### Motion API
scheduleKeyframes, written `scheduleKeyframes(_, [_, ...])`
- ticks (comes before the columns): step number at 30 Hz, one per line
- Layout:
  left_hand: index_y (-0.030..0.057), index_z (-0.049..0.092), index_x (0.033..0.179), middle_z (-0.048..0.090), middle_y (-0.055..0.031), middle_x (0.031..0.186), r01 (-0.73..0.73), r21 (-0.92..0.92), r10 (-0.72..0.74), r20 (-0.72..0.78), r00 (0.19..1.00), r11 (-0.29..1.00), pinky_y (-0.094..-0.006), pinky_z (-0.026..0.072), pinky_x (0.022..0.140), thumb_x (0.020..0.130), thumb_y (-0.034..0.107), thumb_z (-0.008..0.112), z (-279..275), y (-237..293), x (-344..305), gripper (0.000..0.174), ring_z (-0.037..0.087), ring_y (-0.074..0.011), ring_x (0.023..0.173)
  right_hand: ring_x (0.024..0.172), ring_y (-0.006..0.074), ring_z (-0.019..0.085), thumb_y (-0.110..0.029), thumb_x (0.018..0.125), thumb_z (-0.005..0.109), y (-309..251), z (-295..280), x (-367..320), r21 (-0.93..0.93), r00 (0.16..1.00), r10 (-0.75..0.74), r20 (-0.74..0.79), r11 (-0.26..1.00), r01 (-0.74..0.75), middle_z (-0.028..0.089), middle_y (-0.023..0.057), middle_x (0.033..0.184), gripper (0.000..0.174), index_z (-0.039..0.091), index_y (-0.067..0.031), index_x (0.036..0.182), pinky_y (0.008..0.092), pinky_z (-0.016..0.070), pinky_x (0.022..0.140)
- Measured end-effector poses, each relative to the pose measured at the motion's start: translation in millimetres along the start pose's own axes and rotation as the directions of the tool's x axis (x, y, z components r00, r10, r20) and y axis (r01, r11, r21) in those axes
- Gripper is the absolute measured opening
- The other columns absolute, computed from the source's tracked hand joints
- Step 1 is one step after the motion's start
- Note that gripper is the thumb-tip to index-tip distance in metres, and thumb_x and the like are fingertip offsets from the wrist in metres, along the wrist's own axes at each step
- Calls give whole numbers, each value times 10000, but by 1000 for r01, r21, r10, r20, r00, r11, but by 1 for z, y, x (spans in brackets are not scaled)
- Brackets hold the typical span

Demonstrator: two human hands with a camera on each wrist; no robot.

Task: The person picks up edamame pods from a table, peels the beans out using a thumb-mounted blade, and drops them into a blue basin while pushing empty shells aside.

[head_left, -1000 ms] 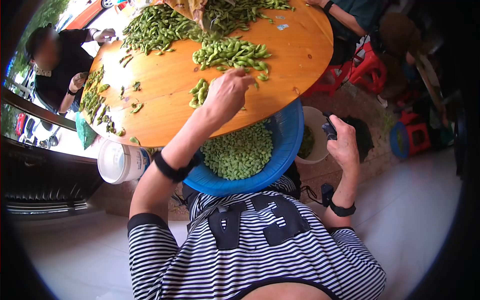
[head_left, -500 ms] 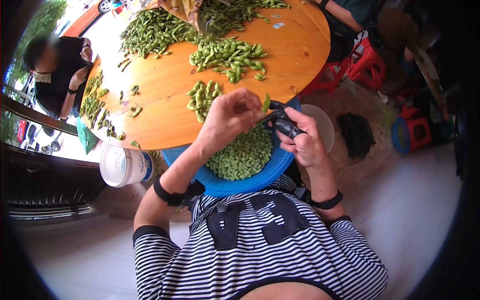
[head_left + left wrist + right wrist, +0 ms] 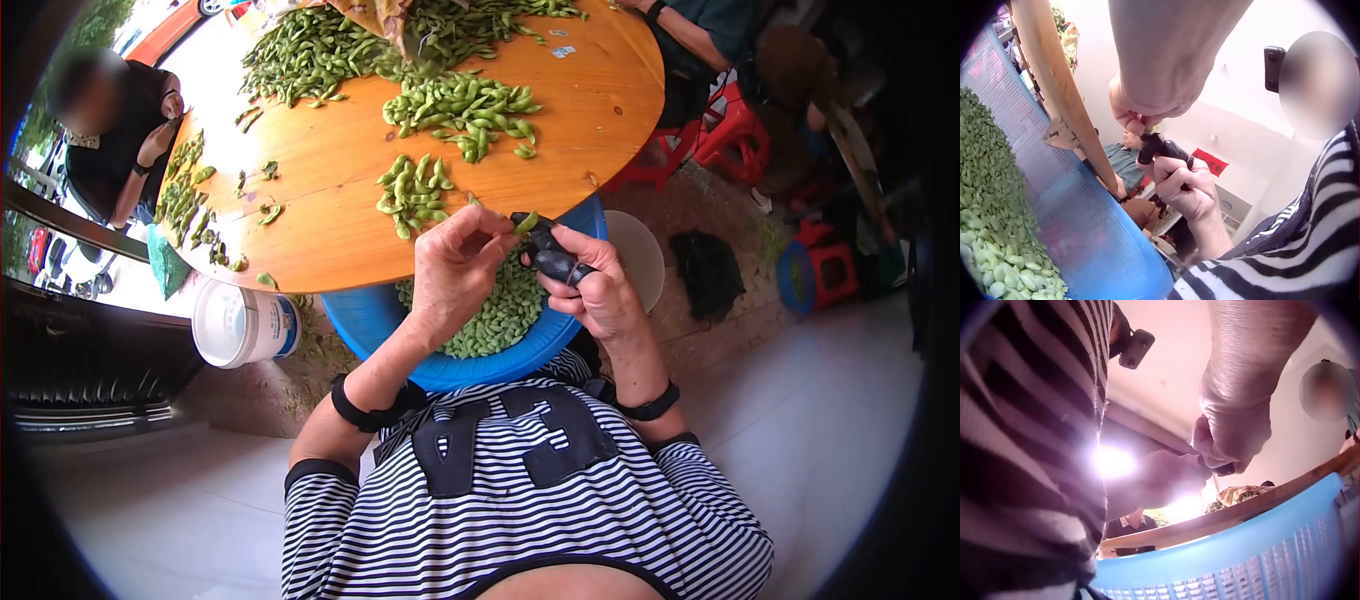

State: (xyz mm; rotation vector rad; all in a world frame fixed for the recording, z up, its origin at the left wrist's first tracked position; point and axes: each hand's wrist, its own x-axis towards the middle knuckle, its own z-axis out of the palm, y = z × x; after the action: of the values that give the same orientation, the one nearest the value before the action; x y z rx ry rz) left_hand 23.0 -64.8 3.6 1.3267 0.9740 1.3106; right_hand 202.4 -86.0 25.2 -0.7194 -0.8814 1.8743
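My left grip [image 3: 455,268] pinches a green pod [image 3: 527,222]; right grip [image 3: 600,295] curled round black tool [image 3: 548,256], over blue basket [image 3: 362,315].

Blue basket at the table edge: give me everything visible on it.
Round, plastic-looking blue basket with finely perforated walls and a plain rim. Its far edge tucks under the wooden table; its near edge meets the striped shirt. Shelled green beans heap inside. Above it the left hand pinches a pod and the right hand grips a black tool; neither plainly touches it.
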Motion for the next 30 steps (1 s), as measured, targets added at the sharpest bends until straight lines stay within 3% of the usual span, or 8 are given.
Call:
scheduleKeyframes(4, [3, 594, 845, 627, -9, 764, -39, -92, 43, 48, 998, 995, -206, 472, 625, 819, -74, 657, -2, 2, -3, 103, 585, -55, 694, 546, 24, 340, -15, 841, 453, 7, -10, -1, 5, 1000, -20, 16, 1000, 20, 577, 17, 853, 344, 579, 27, 1158, 150, 276, 444])
scheduleKeyframes(6, [28, 577, 883, 619, -13, 747, 309, -488, -219, 233, 947, 816, -217, 440, 569, 822, -38, 678, -9, 1, -2, 135, 575, -76, 657, 547, 24, 343, -36, 838, 480, 12, -18, -1, 70, 997, -28, 65, 997, 24, 586, 21, 865, 352, 576, 22, 1171, 149, 276, 445])
scheduleKeyframes(10, [56, 557, 950, 618, -15, 743, 473, -665, -299, 367, 881, 578, -220, 401, 535, 833, 10, 689, -11, 2, -1, 182, 562, -87, 638, 553, 23, 331, -44, 813, 516, 17, -25, 2, 296, 975, 11, 220, 952, -77, 591, 25, 885, 381, 568, 12, 1186, 146, 264, 443])
scheduleKeyframes(15, [18, 552, 1115, 627, -36, 790, 388, -344, -315, 250, 916, 855, -247, 427, 557, 863, 34, 658, -11, 3, -4, 273, 581, -132, 653, 581, 65, 387, 42, 774, 495, 14, -14, 5, -95, 993, 90, 79, 992, -82, 570, 40, 876, 372, 585, 26, 1135, 185, 328, 469])
scheduleKeyframes(17, [-4, 543, 1150, 633, -69, 809, 295, -45, -280, 212, 936, 954, -271, 454, 576, 864, 30, 649, -13, 2, -5, 307, 600, -173, 660, 660, 118, 479, 110, 725, 467, 27, -2, 7, -784, 912, -398, 99, 533, 318, 526, 65, 832, 369, 588, 62, 1070, 240, 411, 558])
scheduleKeyframes(19, [-40, 525, 1166, 622, -150, 868, -287, 418, 194, 250, 949, 862, -326, 496, 645, 838, -1, 626, -13, 1, -9, 345, 622, -276, 704, 732, 200, 545, 130, 682, 484, 17, 12, 1, -823, 926, -372, 62, 506, 258, 503, 112, 798, 364, 581, 84, 1029, 280, 442, 650])
scheduleKeyframes(20, [-40, 522, 1167, 599, -203, 926, -328, 448, 248, 229, 941, 832, -368, 507, 689, 797, -50, 583, -9, -2, -12, 375, 622, -353, 758, 730, 223, 535, 126, 676, 487, 14, 18, 0, -866, 912, -405, 71, 429, 258, 493, 116, 796, 340, 583, 69, 997, 283, 428, 643])
scheduleKeyframes(30, [32, 615, 1129, 688, -124, 889, -128, 449, -73, 403, 912, 884, -327, 517, 747, 787, -28, 582, -13, 15, -6, 349, 667, -246, 796, 747, 350, 549, 64, 646, 550, -11, -10, -17, -992, 787, -614, 61, 53, 119, 478, 157, 817, 335, 576, 2, 974, 411, 418, 625])
